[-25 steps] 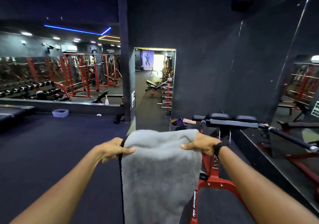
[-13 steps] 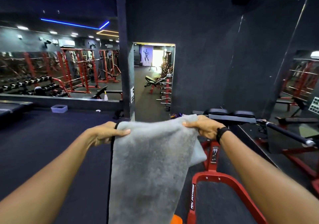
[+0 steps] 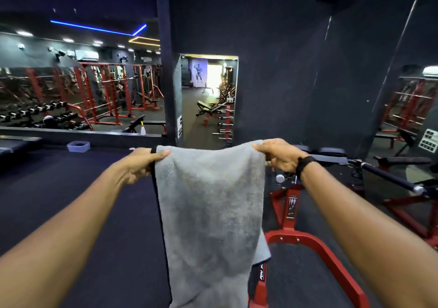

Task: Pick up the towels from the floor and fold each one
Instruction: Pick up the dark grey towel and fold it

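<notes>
A grey towel (image 3: 211,212) with a dark edge hangs straight down in front of me, held up at chest height. My left hand (image 3: 142,165) pinches its top left corner. At the top right corner my right hand (image 3: 278,154) grips the towel; a black band sits on that wrist. The top edge is stretched almost flat between the two hands. A second layer of the towel shows behind at the lower right. The towel's bottom end runs out of the frame.
A red-framed gym machine (image 3: 308,241) with black pads and a bar (image 3: 391,179) stands close on the right, behind the towel. Dark rubber floor (image 3: 71,201) spreads to the left. A small grey tub (image 3: 78,146) sits by the mirror wall; a doorway (image 3: 208,99) opens ahead.
Both hands have lifted the towel higher and pulled its top edge tauter. The loose fold at the right has dropped back behind the towel.
</notes>
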`<action>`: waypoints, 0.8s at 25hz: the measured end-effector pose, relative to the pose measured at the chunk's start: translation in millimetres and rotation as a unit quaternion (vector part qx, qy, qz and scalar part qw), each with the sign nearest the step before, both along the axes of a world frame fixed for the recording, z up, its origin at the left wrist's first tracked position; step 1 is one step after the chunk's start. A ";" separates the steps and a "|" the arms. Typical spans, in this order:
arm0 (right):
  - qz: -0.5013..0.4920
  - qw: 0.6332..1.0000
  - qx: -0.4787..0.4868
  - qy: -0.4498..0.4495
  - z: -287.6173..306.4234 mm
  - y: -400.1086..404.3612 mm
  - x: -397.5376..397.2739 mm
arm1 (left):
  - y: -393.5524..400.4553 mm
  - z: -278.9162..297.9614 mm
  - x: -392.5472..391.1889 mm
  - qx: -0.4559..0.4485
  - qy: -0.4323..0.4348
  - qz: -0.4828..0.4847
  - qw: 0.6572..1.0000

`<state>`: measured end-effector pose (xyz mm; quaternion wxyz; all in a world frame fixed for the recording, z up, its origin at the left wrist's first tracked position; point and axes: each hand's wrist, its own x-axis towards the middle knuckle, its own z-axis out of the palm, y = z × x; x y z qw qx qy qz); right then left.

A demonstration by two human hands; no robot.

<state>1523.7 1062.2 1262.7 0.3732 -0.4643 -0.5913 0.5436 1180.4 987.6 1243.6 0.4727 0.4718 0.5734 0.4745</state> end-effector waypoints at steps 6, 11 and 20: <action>0.012 0.996 -0.020 0.092 22.7 2.0 2.2 | -1.2 28.1 3.2 0.044 -0.033 -0.041 0.998; -0.024 0.999 0.022 -0.031 32.4 4.5 -11.2 | 2.6 43.2 1.8 0.086 0.029 0.049 0.995; -0.030 0.997 0.064 0.039 33.1 6.4 -15.7 | 16.3 34.2 -1.7 0.125 0.057 0.043 0.990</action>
